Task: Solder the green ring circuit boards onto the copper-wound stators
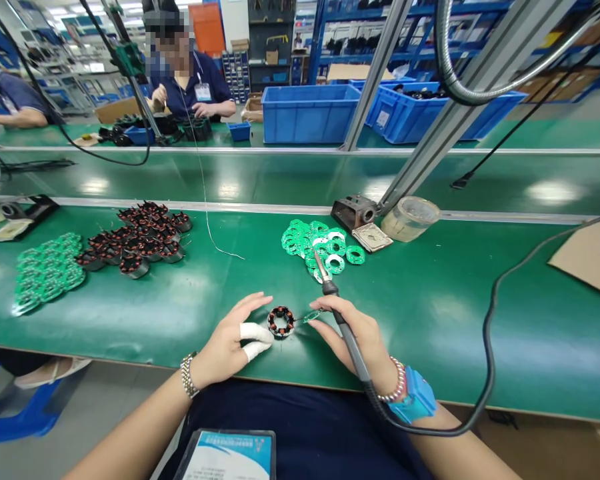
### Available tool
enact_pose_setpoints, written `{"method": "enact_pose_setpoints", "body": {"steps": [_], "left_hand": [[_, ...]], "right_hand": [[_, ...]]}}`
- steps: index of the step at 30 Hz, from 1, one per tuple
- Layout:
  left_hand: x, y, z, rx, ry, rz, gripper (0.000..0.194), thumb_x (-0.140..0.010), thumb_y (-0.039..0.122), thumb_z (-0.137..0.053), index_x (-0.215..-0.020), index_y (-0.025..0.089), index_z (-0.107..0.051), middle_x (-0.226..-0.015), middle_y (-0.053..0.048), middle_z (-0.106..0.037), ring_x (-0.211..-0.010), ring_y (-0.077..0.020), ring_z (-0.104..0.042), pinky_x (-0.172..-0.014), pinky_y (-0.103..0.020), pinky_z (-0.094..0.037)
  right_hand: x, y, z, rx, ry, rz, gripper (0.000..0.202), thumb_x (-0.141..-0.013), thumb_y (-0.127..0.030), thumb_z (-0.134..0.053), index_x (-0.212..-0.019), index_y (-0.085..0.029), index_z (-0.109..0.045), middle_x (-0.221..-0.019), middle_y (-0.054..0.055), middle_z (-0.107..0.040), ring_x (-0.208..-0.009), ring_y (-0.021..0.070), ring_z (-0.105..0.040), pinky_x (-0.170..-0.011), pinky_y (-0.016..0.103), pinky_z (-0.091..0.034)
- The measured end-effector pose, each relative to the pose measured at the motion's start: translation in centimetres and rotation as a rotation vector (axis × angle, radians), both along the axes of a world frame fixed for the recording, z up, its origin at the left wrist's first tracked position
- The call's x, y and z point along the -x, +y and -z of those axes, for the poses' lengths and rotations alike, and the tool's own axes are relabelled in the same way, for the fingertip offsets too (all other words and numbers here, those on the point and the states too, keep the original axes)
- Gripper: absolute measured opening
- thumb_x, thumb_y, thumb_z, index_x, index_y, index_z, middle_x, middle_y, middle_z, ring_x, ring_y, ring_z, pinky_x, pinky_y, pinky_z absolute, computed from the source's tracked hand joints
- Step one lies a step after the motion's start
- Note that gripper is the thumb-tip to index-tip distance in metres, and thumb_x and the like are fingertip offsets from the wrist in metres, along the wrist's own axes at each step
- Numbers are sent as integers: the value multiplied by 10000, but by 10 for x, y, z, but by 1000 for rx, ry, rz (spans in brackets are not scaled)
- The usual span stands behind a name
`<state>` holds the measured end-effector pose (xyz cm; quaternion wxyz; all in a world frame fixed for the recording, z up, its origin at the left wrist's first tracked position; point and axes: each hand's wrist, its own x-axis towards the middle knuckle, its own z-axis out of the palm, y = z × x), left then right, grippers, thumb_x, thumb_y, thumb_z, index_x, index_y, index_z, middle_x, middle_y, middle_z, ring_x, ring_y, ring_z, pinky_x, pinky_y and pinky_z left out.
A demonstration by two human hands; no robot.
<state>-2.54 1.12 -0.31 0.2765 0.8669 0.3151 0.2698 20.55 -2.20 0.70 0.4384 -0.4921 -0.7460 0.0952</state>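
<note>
On the bench in front of me lies one wound motor stator [281,322], a ring with copper-red coils. My left hand [237,337] is at its left side, fingers stretched, two of them in white finger covers; a covered fingertip meets the stator's left edge. My right hand [357,333] pinches a small green ring-shaped circuit board [312,316] between thumb and index finger, tilted close to the stator's right side. A soldering iron [347,327] also rests in that hand, its tip pointing up and away. Its lower grip is partly behind the fingers.
Loose green ring boards [305,240] lie ahead. Several stators [140,237] and a green board panel [47,270] lie left. A soldering-iron stand [357,212], a tub [411,219] and the iron's cable [490,333] are right. Solder wire [209,223] hangs ahead; a co-worker [190,87] sits opposite.
</note>
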Motion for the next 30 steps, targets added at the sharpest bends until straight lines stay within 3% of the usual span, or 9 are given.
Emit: {"method": "enact_pose_setpoints", "body": {"steps": [2,9,16,19,22,25,28,30], "left_hand": [[7,0,1,30,28,39,129,-768,148,-589,-816,236,-672,-1302,-62,-490,-1247,-246,-396,-1008,-472,-372],[9,4,9,137,59,-48,436,-820,159,-472,-1249,232,-464,-1320,-88,-478,-1206,-209,-454,-1009,-426,-386],[14,-6,19,157,53,-327,413,-811,249,-512,-1220,211,-461,-1201,-88,-584,-1152,-225,-508,-1006,-459,-377],[14,-2,17,71,183,-257,402,-765,331,-588,-1142,210,-521,-1246,-103,-545,-1241,-274,-401,-1027,-521,-307],[0,9,14,50,295,-148,698,-637,446,-695,-1243,209,-443,-1345,-129,-440,-1308,-319,-263,-1036,-568,-236],[-17,16,12,100,256,-133,776,-576,474,-729,-1246,213,-435,-1318,-134,-467,-1290,-308,-307,-1042,-555,-223],[-27,14,12,145,196,-146,628,-610,437,-718,-1159,228,-498,-1227,-110,-551,-1230,-274,-411,-1046,-537,-229],[-29,10,12,151,182,-158,561,-621,418,-714,-1112,225,-523,-1172,-103,-585,-1199,-265,-447,-1048,-533,-231]], "right_hand": [[1,1,2,5,34,28,221,-808,-206,-564,-1016,-227,-494,-828,34,-667,-706,150,-655,-683,265,-552],[4,2,1,-16,60,60,231,-800,-208,-572,-1021,-232,-508,-797,28,-667,-665,150,-650,-658,266,-550],[5,0,3,1,60,103,231,-805,-213,-565,-1031,-230,-521,-745,19,-662,-618,149,-650,-628,256,-547],[4,1,3,9,62,98,237,-800,-209,-572,-1030,-229,-521,-750,21,-662,-616,147,-649,-633,256,-547],[6,1,2,40,93,111,237,-781,-198,-582,-1010,-235,-531,-733,13,-658,-605,144,-642,-628,257,-550],[12,-2,0,184,271,124,239,-775,-208,-569,-1004,-242,-512,-817,24,-657,-549,121,-610,-547,252,-551],[18,-7,-1,429,603,27,251,-793,-257,-549,-1025,-239,-454,-927,53,-631,-519,98,-582,-432,220,-524],[19,-10,-2,532,761,-79,301,-781,-282,-583,-1038,-249,-430,-969,62,-615,-566,101,-594,-446,218,-530]]}}
